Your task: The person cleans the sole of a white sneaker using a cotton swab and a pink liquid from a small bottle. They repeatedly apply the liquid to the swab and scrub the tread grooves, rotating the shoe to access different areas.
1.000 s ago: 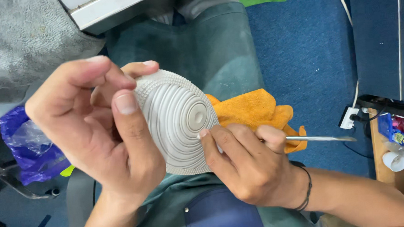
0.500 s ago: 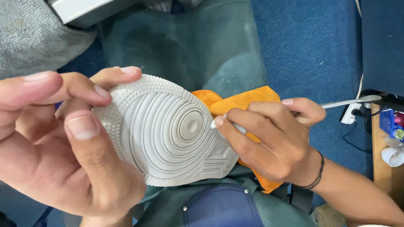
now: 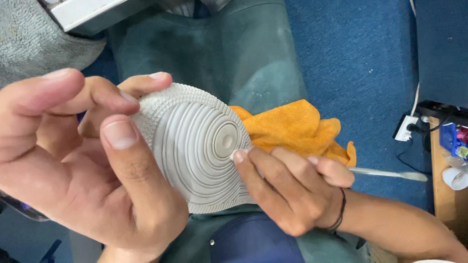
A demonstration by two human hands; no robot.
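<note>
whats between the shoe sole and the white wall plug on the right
In the head view, an orange cloth lies just right of the sole; beyond it only bare blue carpet reaches the plug.

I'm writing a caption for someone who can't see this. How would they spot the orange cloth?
Start at the pale grey shoe sole with ringed grooves, held up by the left hand. Just behind its right edge, above the right hand, lies the orange cloth. It is crumpled, fuzzy and the only bright orange thing against green trousers and blue carpet.

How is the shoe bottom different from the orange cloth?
The shoe bottom is pale grey with ringed ridges; the orange cloth is fuzzy and crumpled. The left hand holds the shoe bottom up; the cloth lies behind it, over the lap.
</note>
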